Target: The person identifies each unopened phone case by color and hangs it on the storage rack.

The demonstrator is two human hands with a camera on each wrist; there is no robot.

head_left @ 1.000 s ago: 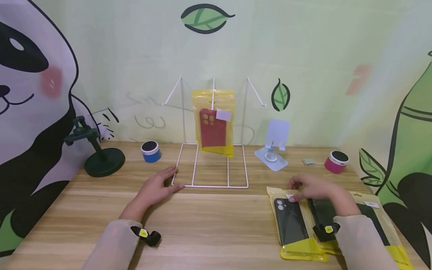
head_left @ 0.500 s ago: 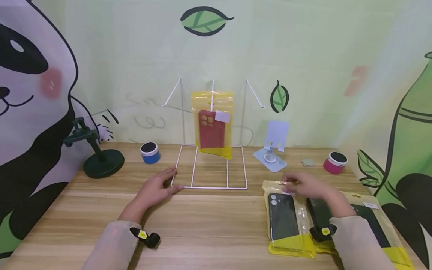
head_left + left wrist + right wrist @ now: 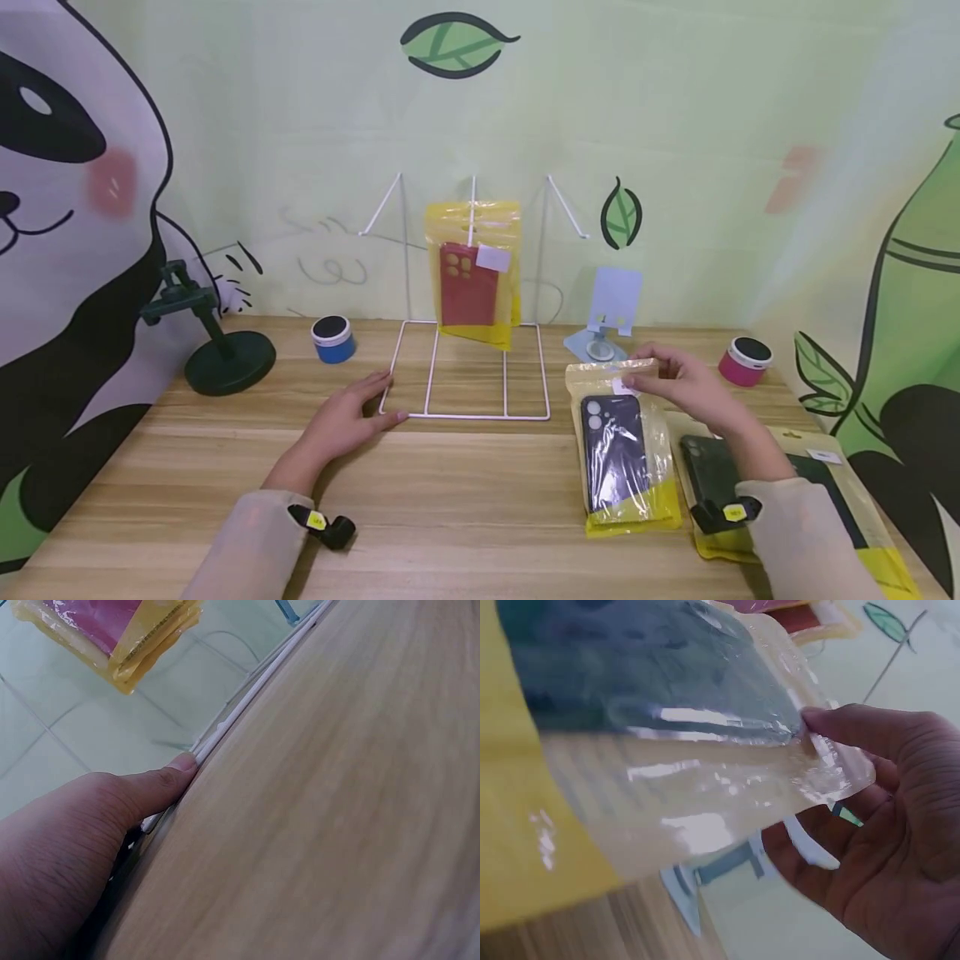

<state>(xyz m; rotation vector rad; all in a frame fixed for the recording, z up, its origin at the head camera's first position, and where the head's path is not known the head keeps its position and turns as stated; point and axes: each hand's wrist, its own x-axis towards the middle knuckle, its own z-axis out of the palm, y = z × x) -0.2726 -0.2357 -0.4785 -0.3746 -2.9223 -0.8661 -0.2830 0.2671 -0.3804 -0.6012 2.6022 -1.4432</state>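
We hold the packet (image 3: 624, 450) by its top edge with our right hand (image 3: 686, 385), thumb and fingers pinched on the clear plastic near the white label, so that it hangs tilted above the desk (image 3: 465, 492), just right of the white wire rack (image 3: 468, 367). In the right wrist view the film (image 3: 705, 787) bends and shines under our thumb, and the dark phone case inside shows through it. We judge the packet light and floppy, with a slick skin that could slip from a loose pinch; the flat top strip above the case looks like the best place to take hold, since the yellow bottom band sags. Our left hand (image 3: 348, 417) lies flat on the desk with straight fingers, the thumb (image 3: 161, 784) touching the front corner of the rack's base. A red case in a like packet (image 3: 472, 275) hangs on the middle hook. More packets (image 3: 817, 492) lie on the desk under our right forearm.
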